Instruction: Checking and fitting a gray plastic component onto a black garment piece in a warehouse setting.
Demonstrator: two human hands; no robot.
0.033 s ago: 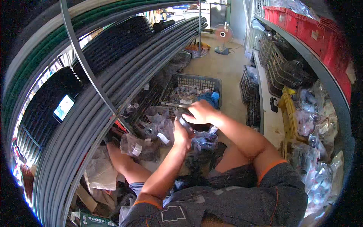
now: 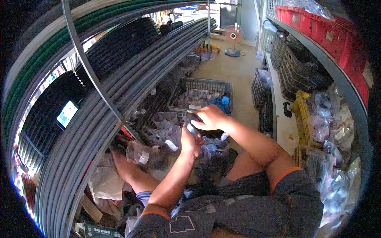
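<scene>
Ahead of my body, my left hand (image 2: pixel 190 142) is wrapped round a small grey piece (image 2: pixel 191 127), its rounded light face turned upward. It resembles a plastic pipe fitting, but its exact kind is too small to tell. My right hand (image 2: pixel 211 118) meets it from the upper right, fingers bent down at its top end; what those fingertips grip is hidden. Beneath and left of the hands lie clear plastic bags (image 2: pixel 164 129) of dark parts with white labels. A bag of bluish-grey parts (image 2: pixel 214 148) sits just right of my left wrist.
A dark crate (image 2: pixel 228 85) with bagged parts stands beyond my hands. Long grey pipes (image 2: pixel 131 85) fill the rack at left, where a lit phone (image 2: pixel 67 114) hangs. Shelves at right carry red crates (image 2: pixel 309 29), a yellow crate (image 2: pixel 303 119) and bagged fittings (image 2: pixel 335 190). A fan (image 2: pixel 232 39) stands far back.
The grey piece has turned slightly in my left hand, so its lighter face shows more. My left fingers have shifted round it; my right hand stays almost in place.
</scene>
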